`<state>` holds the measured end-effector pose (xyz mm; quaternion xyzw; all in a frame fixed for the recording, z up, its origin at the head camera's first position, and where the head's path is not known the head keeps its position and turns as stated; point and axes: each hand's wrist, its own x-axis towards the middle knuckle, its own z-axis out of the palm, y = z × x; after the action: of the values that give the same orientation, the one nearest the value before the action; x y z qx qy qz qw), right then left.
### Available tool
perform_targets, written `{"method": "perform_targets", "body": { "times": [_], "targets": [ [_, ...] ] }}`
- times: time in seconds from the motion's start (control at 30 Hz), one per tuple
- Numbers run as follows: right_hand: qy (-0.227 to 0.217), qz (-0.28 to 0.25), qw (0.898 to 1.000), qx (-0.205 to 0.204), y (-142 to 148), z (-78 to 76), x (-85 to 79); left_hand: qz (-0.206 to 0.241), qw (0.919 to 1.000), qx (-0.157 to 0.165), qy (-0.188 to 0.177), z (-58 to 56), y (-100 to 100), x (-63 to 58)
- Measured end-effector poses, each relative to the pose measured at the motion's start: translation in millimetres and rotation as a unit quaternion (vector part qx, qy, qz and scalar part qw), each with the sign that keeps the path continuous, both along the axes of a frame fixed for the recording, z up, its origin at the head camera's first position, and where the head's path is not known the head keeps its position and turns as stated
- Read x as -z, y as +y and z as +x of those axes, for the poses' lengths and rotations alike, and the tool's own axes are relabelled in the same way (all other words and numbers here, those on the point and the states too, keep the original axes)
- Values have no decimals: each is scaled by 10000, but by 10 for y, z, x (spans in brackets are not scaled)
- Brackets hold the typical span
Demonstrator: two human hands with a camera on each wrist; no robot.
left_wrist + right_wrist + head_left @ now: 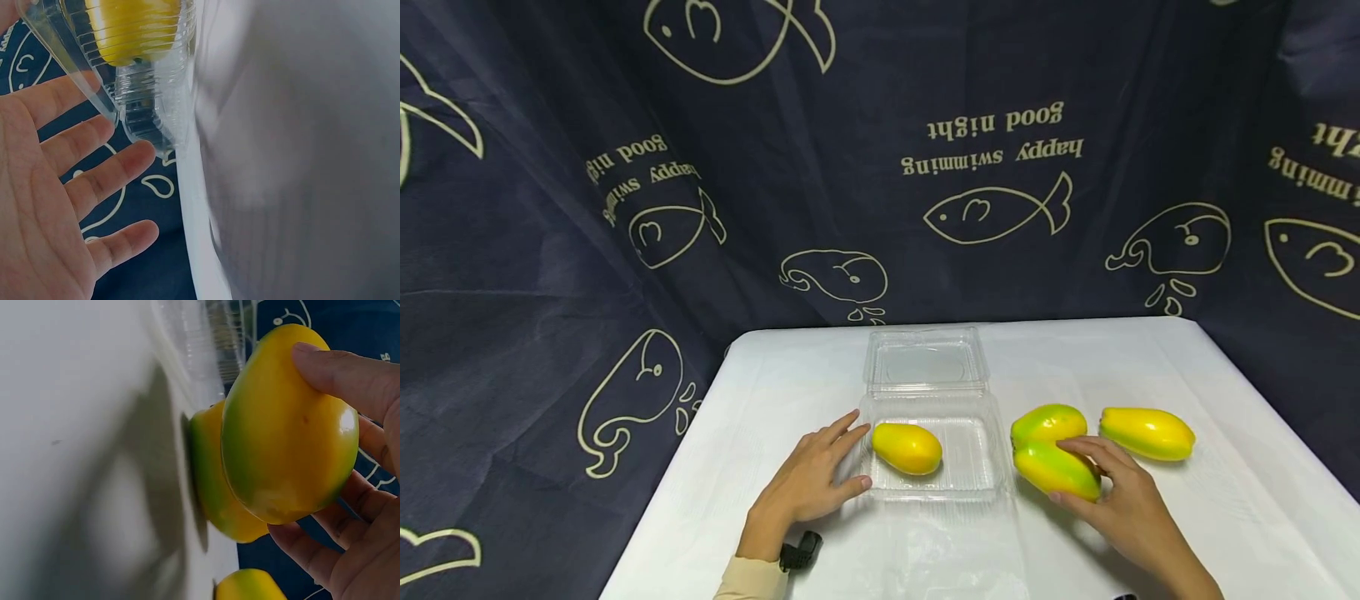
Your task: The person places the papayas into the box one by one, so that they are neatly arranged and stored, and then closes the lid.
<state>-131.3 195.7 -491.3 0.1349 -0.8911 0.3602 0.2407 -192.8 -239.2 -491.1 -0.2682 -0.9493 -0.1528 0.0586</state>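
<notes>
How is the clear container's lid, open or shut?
Open: the lid lies back beyond the base, leaving the yellow fruit inside uncovered.

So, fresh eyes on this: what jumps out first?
Probably the glossy yellow-green fruit held in the person's right grip, just right of the clear container. Next, the bright yellow fruit lying in that container, toward its left side. Behind the white table, the dark cloth stands out with pale fish outlines and upside-down lettering.
</notes>
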Motion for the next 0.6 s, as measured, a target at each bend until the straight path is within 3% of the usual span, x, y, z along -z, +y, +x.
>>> {"method": "perform_targets", "body": {
  "times": [0.33,0.6],
  "targets": [
    [249,92,9995,-158,-71,-112,-121,-26,10000,22,33,-11,-13,6],
    [-17,127,9998,-174,-151,-168,-271,-45,10000,5,2,-4,-10,1]
  ]
}}
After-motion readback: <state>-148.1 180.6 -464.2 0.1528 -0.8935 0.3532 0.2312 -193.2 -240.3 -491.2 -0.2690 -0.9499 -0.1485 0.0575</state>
